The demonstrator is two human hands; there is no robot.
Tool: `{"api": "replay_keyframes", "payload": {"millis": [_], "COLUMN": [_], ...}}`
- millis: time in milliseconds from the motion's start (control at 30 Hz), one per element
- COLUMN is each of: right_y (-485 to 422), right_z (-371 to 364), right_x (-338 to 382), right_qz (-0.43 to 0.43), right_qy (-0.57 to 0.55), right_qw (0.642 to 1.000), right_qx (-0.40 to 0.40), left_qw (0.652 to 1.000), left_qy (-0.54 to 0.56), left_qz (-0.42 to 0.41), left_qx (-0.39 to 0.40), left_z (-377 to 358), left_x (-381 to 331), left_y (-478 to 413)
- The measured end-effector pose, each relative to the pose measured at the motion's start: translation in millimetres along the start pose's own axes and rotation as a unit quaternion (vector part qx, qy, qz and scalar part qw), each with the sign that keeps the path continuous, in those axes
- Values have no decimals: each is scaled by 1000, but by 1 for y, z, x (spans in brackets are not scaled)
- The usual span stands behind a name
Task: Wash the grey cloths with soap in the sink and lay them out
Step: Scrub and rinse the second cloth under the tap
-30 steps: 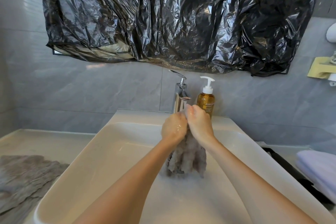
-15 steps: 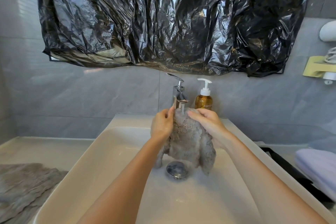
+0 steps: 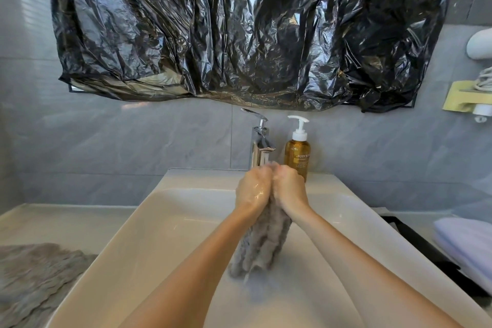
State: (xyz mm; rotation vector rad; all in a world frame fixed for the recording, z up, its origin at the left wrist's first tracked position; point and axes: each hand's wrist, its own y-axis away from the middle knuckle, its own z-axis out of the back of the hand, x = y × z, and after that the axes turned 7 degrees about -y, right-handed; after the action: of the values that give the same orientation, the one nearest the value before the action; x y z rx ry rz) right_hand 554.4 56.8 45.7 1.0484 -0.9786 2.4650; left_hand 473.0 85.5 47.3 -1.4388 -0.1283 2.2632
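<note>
Cloth of grey, shaggy microfibre (image 3: 34,282) lies spread flat on the pale stone counter (image 3: 53,221) at the far left, its right edge just beside the rim of the wide white ceramic sink (image 3: 165,216). Above, a crumpled black plastic sheet (image 3: 239,26) hangs on the grey tiled wall.

At the back of the sink stands a tall chrome lever tap (image 3: 259,146). Right in front of its spout the two hands meet, knuckles touching. The left hand (image 3: 253,190), wet and glossy, has its fingers curled tightly round the top of a second grey shaggy cloth (image 3: 262,245). The right hand (image 3: 290,189) clenches the same bunched top from the other side. This cloth hangs between the wrists as a sodden, gathered bundle, its lower end reaching down to the cloudy, soapy water on the sink floor.

Just right of the tap, partly behind the right hand, an amber soap bottle with a white pump head (image 3: 296,152) stands on the sink's back ledge.

Further right a long black strip (image 3: 415,245) runs along the counter beside the sink, and a folded lilac towel (image 3: 468,245) lies at the frame's edge, partly over it. On the wall above hangs a yellow holder (image 3: 463,96).
</note>
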Motion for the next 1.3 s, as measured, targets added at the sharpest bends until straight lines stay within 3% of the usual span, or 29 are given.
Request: {"api": "replay_keyframes", "payload": {"millis": [67,233,333,433,567,667,733,800,900,967,1033,1167,1300], "right_y": [3,3,0,11,5,-5,-4,0,0,2,5,6,0], "right_z": [-3,-1,1,-5,-7,-2,9,23,35,32,25,24,32], "right_x": [-3,8,-4,-1,10,0,-6,-9,-15,-16,-17,-13,-19], "right_qz": [35,6,-19,42,29,8,15,-20,-72,-67,-40,-9,9], "right_qy": [75,-39,48,103,35,73,82,-15,-107,-77,-28,-14,-17], "right_qw": [996,999,999,993,998,997,995,997,981,968,963,975,991], "right_qx": [21,-11,6,49,35,30,60,74,146,230,264,220,131], "left_qw": [999,997,999,998,996,998,985,975,983,987,993,999,979], "left_qy": [-15,-64,-22,-45,-69,19,138,176,143,123,81,0,-167], "left_qz": [28,27,2,51,61,30,68,103,105,102,86,14,-61], "left_qx": [3,13,28,-1,-16,47,80,85,44,5,-17,-42,-95], "left_z": [2,1,-3,2,7,4,8,14,21,24,26,31,31], "left_x": [-2,3,1,4,6,-3,-7,-3,9,16,20,21,18], "left_y": [-2,-8,4,-6,-10,-4,-8,-13,-22,-26,-29,-26,-18]}}
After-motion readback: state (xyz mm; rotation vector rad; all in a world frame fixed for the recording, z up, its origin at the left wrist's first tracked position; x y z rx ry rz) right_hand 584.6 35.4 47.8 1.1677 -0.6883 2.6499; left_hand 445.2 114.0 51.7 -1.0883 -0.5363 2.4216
